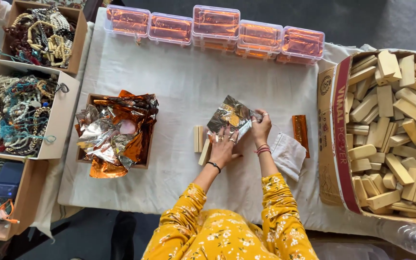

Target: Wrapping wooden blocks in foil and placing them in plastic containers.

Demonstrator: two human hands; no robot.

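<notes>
Yellow floral sleeves (black and red wrist bands).

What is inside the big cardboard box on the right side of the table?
The cardboard box is full of pale wooden blocks, piled loosely up to its rim. What lies under the top layers, and the bottom of the box, is covered.

Craft packing workshop: foil sheets (114,132), wooden blocks (396,125)

Glossy, crinkled foil sheet (230,118) is seen above matt, pale wood blocks (199,139); the table's cloth (188,82) appears matt white, slightly creased.
</notes>
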